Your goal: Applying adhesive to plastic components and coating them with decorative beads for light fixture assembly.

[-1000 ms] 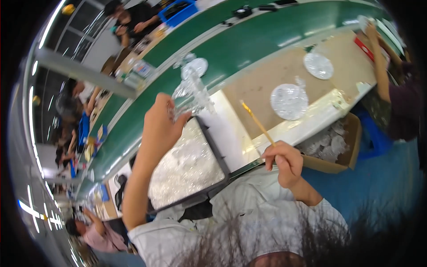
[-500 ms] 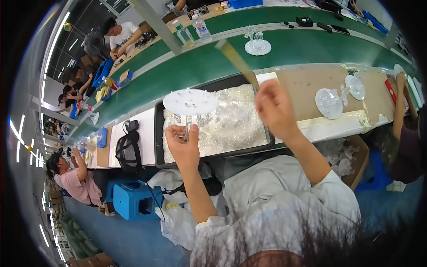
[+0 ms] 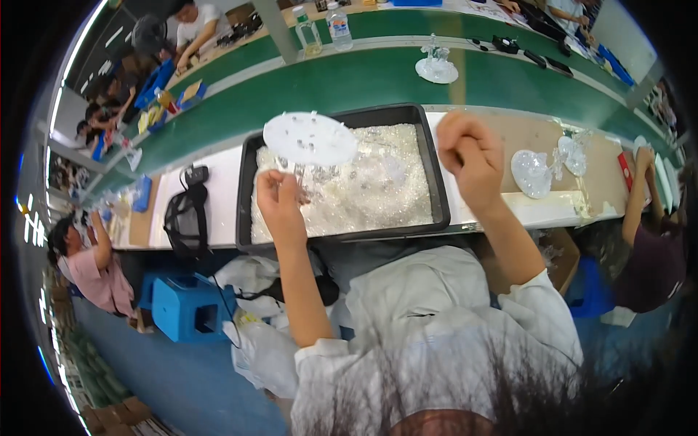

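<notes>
My left hand point(image 3: 282, 203) is closed at the underside of a round white disc point(image 3: 309, 138), which is tilted and dotted with small clear bits. The part in its fingers is mostly hidden; half a second ago a clear stem showed there. Below them is a black tray point(image 3: 435, 163) filled with glittering clear-white granules point(image 3: 378, 196). My right hand point(image 3: 472, 163) is closed above the tray's right edge. A flat tan stick point(image 3: 456, 83), perhaps a brush, rises from it as a faint motion-blurred streak.
Sparkly round-based pieces lie on brown board point(image 3: 533, 173) at right, and another stands point(image 3: 436, 67) on the green bench. A black mesh item point(image 3: 186, 221) lies left of the tray. A blue stool point(image 3: 190, 307) stands at lower left. A co-worker's arm point(image 3: 640, 189) reaches in at right.
The disc and my left hand have risen slightly relative to the tray. My right hand has moved up, and the tan stick has swung from leaning left to upright. The whole view has shifted.
</notes>
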Demonstrator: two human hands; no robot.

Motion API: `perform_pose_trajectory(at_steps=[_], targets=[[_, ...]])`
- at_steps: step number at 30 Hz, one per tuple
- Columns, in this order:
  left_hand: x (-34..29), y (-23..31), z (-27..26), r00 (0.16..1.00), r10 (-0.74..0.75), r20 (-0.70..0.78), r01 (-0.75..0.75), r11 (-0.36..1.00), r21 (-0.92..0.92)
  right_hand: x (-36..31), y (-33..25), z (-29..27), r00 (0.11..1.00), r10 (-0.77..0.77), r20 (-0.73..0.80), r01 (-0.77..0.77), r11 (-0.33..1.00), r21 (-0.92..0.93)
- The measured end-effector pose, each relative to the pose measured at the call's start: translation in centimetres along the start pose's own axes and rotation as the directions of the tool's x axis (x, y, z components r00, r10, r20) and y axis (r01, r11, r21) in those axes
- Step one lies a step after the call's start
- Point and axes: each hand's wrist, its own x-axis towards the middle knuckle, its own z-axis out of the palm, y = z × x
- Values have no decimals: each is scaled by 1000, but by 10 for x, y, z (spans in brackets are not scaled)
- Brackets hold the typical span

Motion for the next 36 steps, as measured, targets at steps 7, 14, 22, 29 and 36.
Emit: perform_pose_trajectory(at_steps=[7, 14, 22, 29, 36], targets=[[19, -5, -4, 989, -142, 37, 146, 979, -141, 19, -9, -4, 984, 176, 34, -163, 957, -241], [35, -7, -13, 975, -200, 94, 214, 960, -179, 26, -15, 10, 999, -24, 45, 29, 993, -115], [44, 9, -15, 952, -282, 117, 295, 949, -115, 20, 19, 13, 897, -394, 199, 441, 808, -391], [40, 10, -15, 946, -282, 162, 307, 938, -159, 32, -10, 0, 981, -194, 9, 182, 905, -386], [42, 15, -13, 927, -327, 183, 360, 913, -192, 43, -13, 4, 976, -162, 144, 209, 878, -431]])
